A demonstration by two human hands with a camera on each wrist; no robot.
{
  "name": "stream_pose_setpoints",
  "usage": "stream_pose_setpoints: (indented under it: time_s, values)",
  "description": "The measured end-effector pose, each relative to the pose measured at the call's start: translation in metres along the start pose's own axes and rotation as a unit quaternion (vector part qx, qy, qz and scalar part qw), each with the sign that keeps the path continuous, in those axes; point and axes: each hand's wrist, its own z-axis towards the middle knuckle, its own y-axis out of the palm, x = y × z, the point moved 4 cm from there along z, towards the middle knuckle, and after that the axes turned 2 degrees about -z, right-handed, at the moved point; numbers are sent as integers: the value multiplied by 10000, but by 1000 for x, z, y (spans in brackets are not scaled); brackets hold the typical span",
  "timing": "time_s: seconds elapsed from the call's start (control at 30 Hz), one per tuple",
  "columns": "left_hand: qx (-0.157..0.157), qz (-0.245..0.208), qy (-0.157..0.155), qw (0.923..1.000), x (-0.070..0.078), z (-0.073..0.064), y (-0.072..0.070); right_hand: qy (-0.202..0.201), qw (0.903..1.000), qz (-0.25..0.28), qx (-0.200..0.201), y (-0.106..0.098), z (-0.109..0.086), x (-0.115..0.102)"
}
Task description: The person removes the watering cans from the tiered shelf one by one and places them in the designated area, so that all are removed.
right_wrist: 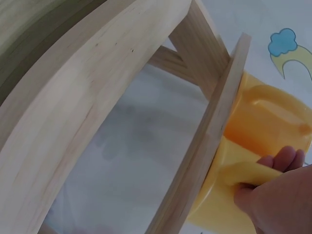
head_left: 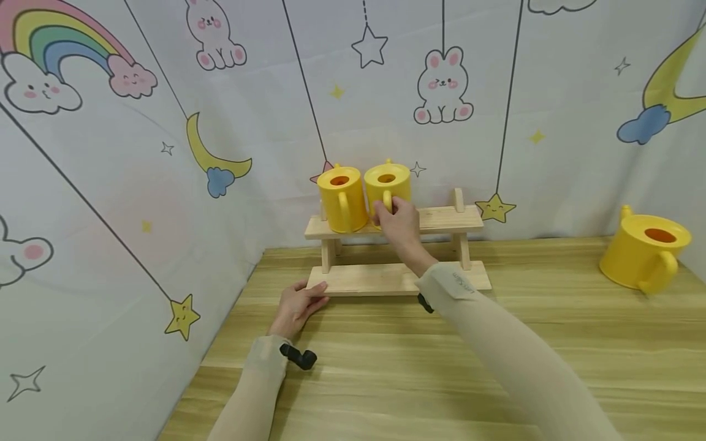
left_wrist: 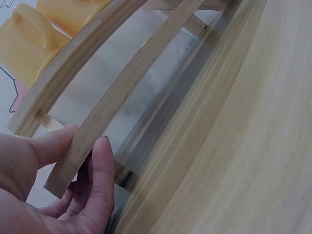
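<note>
My right hand [head_left: 401,228] holds the handle of a yellow handled can [head_left: 387,177], pinching it between thumb and fingers. This can has a round hole in its top and stands upright on the upper board of a wooden two-tier shelf [head_left: 364,278]. Beside it on the left is a like yellow can [head_left: 343,202], its handle facing me. My left hand [head_left: 295,308] grips the left end of the shelf's lower board; in the left wrist view the thumb lies on one face of the board [left_wrist: 105,114] and the fingers on the other.
A third yellow can [head_left: 642,251] stands on the wood-grain table [head_left: 441,367] at the far right. Behind and to the left hangs a white cloth [head_left: 358,104] printed with rabbits, stars and moons. A short peg [head_left: 459,200] rises from the upper board's right end.
</note>
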Motion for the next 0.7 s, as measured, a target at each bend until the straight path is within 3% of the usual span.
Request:
stream_pose_setpoints:
  time_s: [0.37, 0.7]
  values:
    - [3, -13, 9, 10000, 0, 0, 0, 24, 9949, -221, 985, -7, -5, 0]
    - [8, 6, 13, 10000, 0, 0, -1, -140, 9935, -270, 1097, -14, -7, 0]
